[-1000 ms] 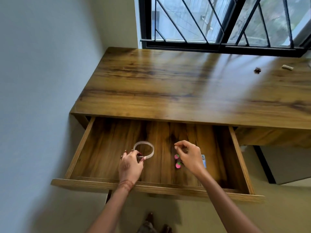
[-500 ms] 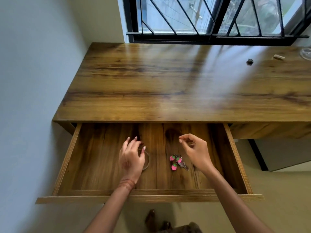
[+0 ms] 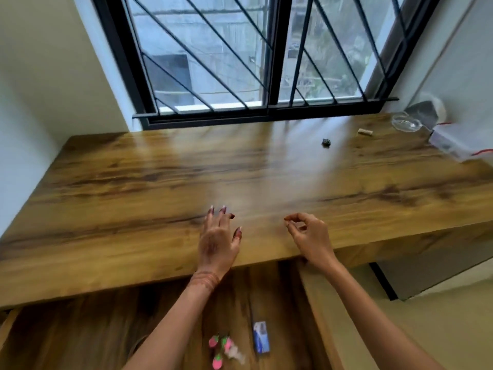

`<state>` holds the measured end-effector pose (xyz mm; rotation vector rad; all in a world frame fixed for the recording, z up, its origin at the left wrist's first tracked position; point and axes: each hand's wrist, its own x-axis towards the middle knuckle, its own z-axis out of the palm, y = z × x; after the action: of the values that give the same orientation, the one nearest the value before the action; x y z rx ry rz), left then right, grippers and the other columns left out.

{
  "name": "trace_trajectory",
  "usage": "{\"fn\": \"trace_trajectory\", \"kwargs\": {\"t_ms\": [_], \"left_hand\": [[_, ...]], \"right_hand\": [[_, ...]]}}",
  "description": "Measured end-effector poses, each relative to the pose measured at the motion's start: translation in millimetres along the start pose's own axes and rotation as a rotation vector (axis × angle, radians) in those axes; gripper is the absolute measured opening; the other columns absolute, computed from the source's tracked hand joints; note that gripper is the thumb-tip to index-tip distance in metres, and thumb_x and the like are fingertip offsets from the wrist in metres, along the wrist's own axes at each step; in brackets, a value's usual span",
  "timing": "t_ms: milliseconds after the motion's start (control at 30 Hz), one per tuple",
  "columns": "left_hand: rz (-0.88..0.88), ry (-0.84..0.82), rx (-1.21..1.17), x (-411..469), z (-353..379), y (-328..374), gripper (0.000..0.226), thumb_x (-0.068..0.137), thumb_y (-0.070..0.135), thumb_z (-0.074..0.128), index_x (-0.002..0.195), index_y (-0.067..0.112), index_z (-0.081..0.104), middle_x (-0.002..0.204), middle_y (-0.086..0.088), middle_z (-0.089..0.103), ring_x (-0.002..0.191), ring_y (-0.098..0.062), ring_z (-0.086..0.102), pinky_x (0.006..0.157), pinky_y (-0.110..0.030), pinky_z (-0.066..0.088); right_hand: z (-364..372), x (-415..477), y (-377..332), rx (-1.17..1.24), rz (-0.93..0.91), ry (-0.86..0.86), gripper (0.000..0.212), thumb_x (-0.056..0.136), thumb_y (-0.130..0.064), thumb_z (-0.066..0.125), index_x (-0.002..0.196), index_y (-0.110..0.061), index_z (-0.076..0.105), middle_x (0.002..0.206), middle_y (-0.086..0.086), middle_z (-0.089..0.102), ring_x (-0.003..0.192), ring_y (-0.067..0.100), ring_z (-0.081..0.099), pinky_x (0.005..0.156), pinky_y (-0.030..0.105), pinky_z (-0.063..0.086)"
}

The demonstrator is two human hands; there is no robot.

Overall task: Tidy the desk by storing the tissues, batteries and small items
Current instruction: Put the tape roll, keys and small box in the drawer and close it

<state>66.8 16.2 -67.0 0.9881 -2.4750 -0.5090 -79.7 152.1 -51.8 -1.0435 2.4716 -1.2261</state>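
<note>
**Hands empty over desk, next bits far right**

Both hands hover above the desk (image 3: pixel 133 188), nothing held. My left hand (image 3: pixel 217 243) has fingers spread wide, palm down. My right hand (image 3: pixel 310 236) is loosely curled, thumb & forefinger nearly pinched but w/ nothing between them as far as I can tell.

Drawer (image 3: pixel 80 335) is open below my wrists. In it: pink strawberry keychain (image 3: pixel 220 349) & a small blue-white pack (image 3: pixel 261 336), just beside each other, both near my forearms.

Still out on the desk, well apart from both hands, toward the far right: a small dark lump (image 3: pixel 326 142), a pale stubby piece (image 3: pixel 365 132), a clear glass dish (image 3: pixel 405 123), & a whitish box w/ red wire (image 3: pixel 453 144) at the corner. Too blurry to name them better.

Judgement: dark lump & pale piece look light & rigid, so fingertip pinch from above should do. Dish prob. fragile & slick — take by rim, both sides. Right hand is the nearer one.
</note>
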Motion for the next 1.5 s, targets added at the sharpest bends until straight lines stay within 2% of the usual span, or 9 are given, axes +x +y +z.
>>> {"fn": "trace_trajectory", "kwargs": {"t_ms": [167, 333, 467, 667, 900, 1033, 1167, 1400, 1500], "left_hand": [[-0.116, -0.104, 0.068, 50.1, 44.1, 17.9, 0.058, 0.092, 0.04, 0.047, 0.14, 0.009, 0.035, 0.152, -0.008, 0.027, 0.144, -0.026, 0.011, 0.117, -0.036, 0.01], [-0.194, -0.102, 0.119, 79.9, 75.7, 21.4, 0.071, 0.091, 0.054, 0.037, 0.145, 0.01, 0.025, 0.154, -0.009, 0.021, 0.144, -0.026, 0.009, 0.118, -0.037, 0.006], [-0.205, -0.078, 0.211, 85.1, 88.5, 17.5, 0.088, 0.077, 0.069, 0.011, 0.146, 0.015, 0.022, 0.155, -0.002, 0.014, 0.145, -0.021, 0.005, 0.116, -0.036, -0.001], [-0.23, -0.099, 0.22, 87.7, 89.7, 17.8, 0.089, 0.076, 0.071, 0.015, 0.146, 0.016, 0.021, 0.154, 0.003, 0.008, 0.144, -0.016, 0.002, 0.118, -0.036, -0.001], [-0.241, -0.107, 0.231, 88.8, 89.3, 19.0, 0.088, 0.077, 0.07, 0.017, 0.146, 0.017, 0.022, 0.154, 0.003, 0.011, 0.143, -0.014, 0.002, 0.118, -0.036, 0.001], [-0.242, -0.109, 0.234, 89.3, 88.8, 20.6, 0.089, 0.076, 0.071, 0.015, 0.146, 0.017, 0.02, 0.154, 0.004, 0.009, 0.143, -0.012, 0.0, 0.118, -0.035, -0.001], [-0.241, -0.095, 0.227, 89.4, 88.3, 22.0, 0.09, 0.075, 0.071, 0.015, 0.146, 0.016, 0.023, 0.155, 0.0, 0.013, 0.144, -0.015, 0.003, 0.118, -0.035, -0.001], [-0.279, -0.012, 0.047, 77.6, 83.7, 24.2, 0.063, 0.088, 0.046, 0.051, 0.137, 0.008, 0.039, 0.152, -0.009, 0.028, 0.143, -0.023, 0.018, 0.117, -0.036, 0.011], [-0.285, 0.034, -0.054, 58.0, 77.3, 24.2, 0.055, 0.088, 0.031, 0.058, 0.134, 0.006, 0.043, 0.15, -0.011, 0.031, 0.142, -0.025, 0.02, 0.117, -0.037, 0.015]], "right_hand": [[-31.5, 109.5, 55.8, -0.222, -0.021, -0.025, 0.023, 0.086, -0.016, 0.061, 0.108, -0.008, 0.063, 0.114, 0.011, 0.064, 0.108, 0.027, 0.056, 0.087, 0.029, 0.042], [-48.0, 218.9, 108.1, -0.356, 0.005, -0.056, 0.042, 0.088, -0.018, 0.058, 0.126, -0.004, 0.048, 0.146, 0.015, 0.033, 0.133, 0.03, 0.034, 0.106, 0.039, 0.032], [-52.4, 284.2, 130.9, -0.388, 0.019, -0.061, 0.052, 0.091, -0.024, 0.053, 0.135, -0.003, 0.035, 0.153, 0.014, 0.018, 0.14, 0.029, 0.02, 0.111, 0.043, 0.026], [-45.8, 336.1, 150.3, -0.486, 0.027, -0.11, 0.051, 0.097, -0.034, 0.037, 0.141, -0.009, 0.029, 0.156, 0.012, 0.006, 0.143, 0.03, 0.006, 0.115, 0.044, 0.015], [-37.6, 335.5, 146.5, -0.523, -0.032, -0.024, 0.036, 0.091, 0.007, 0.031, 0.123, 0.005, 0.048, 0.14, 0.019, 0.04, 0.133, 0.032, 0.032, 0.106, 0.041, 0.035], [-42.0, 322.4, 141.0, -0.537, -0.077, 0.007, 0.028, 0.086, 0.013, 0.033, 0.099, 0.007, 0.057, 0.109, 0.021, 0.056, 0.105, 0.035, 0.051, 0.084, 0.04, 0.046], [-44.3, 296.1, 133.7, -0.47, -0.121, -0.043, 0.028, 0.083, 0.013, 0.032, 0.091, 0.005, 0.059, 0.1, 0.02, 0.057, 0.096, 0.036, 0.054, 0.077, 0.038, 0.045], [-24.5, 214.1, 95.7, -0.283, -0.231, -0.092, 0.042, 0.085, 0.012, 0.038, 0.124, 0.005, 0.052, 0.135, 0.023, 0.047, 0.127, 0.033, 0.043, 0.108, 0.031, 0.029], [-11.7, 171.0, 69.0, -0.21, -0.282, -0.109, 0.042, 0.086, 0.011, 0.044, 0.126, 0.002, 0.052, 0.136, 0.022, 0.048, 0.128, 0.031, 0.043, 0.107, 0.025, 0.028]]}}
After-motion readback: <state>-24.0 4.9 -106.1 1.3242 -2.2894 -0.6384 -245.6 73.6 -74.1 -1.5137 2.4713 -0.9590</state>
